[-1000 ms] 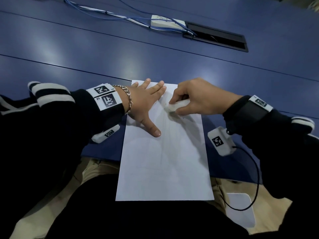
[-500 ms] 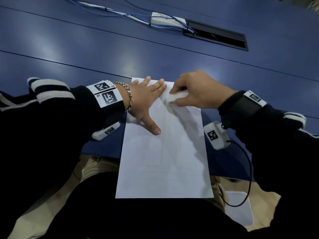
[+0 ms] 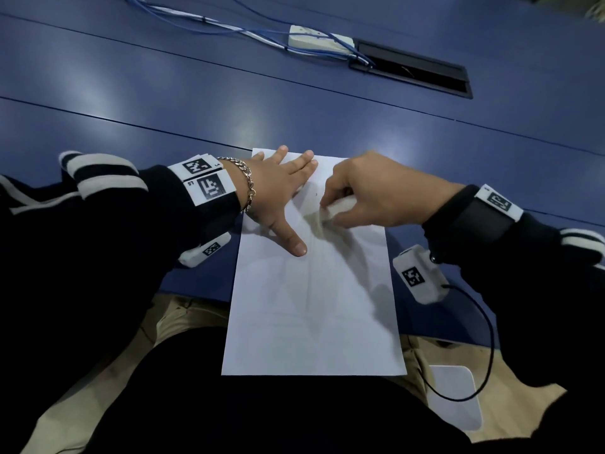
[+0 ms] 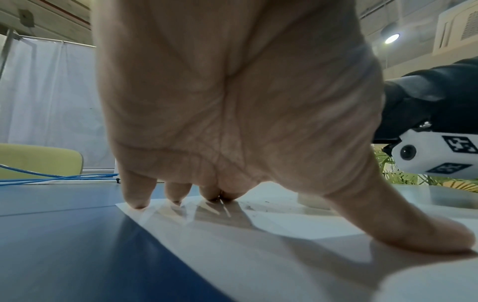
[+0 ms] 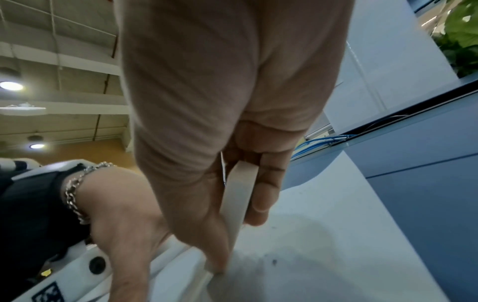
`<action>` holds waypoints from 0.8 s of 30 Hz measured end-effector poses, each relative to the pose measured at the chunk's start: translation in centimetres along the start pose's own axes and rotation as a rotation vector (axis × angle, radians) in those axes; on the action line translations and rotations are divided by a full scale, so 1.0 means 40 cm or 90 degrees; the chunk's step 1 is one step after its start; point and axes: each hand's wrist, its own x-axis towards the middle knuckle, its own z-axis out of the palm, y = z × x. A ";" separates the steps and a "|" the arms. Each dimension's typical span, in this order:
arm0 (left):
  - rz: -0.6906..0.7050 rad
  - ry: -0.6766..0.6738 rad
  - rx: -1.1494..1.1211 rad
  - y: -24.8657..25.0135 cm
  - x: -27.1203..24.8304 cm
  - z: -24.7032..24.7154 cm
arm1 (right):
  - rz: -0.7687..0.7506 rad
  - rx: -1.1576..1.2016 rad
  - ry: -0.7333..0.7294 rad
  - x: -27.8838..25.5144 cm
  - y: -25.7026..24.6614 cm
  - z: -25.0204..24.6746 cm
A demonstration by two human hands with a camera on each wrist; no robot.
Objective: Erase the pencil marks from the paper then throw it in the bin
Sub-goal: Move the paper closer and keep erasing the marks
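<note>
A white sheet of paper (image 3: 311, 306) lies on the blue table (image 3: 196, 103), its near end hanging over the table edge. My left hand (image 3: 281, 191) lies flat on the sheet's upper left part, fingers straight and thumb spread, pressing it down (image 4: 232, 122). My right hand (image 3: 370, 188) pinches a white eraser (image 3: 337, 209) between thumb and fingers, its tip down on the paper just right of the left hand. The wrist view shows the eraser (image 5: 238, 196) edge-on in the fingers. Small dark specks (image 5: 274, 261) and faint grey smudges lie on the paper near the eraser.
A white power strip (image 3: 320, 40) with blue cables (image 3: 212, 22) lies at the far side, beside a black cable slot (image 3: 415, 73) in the table. A yellow chair (image 4: 38, 161) stands beyond the table. No bin shows in any view.
My right hand moved the eraser up the sheet, then back down toward me. The left hand has stayed pressed on the paper.
</note>
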 end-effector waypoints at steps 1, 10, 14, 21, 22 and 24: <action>0.000 0.002 0.000 -0.001 0.001 0.001 | -0.001 0.005 -0.018 -0.002 -0.003 -0.005; 0.005 0.002 0.010 -0.002 0.000 0.002 | 0.025 0.012 0.044 -0.026 0.015 -0.002; 0.013 0.003 0.005 -0.011 0.001 0.004 | 0.095 0.036 0.093 -0.075 0.049 -0.020; 0.044 -0.006 0.022 0.060 -0.040 0.019 | 0.148 0.076 0.121 -0.119 0.057 0.036; 0.045 -0.009 0.017 0.071 -0.045 0.028 | 0.142 0.072 0.126 -0.119 0.053 0.036; 0.041 0.001 0.013 0.076 -0.044 0.040 | 0.122 0.079 0.132 -0.123 0.042 0.031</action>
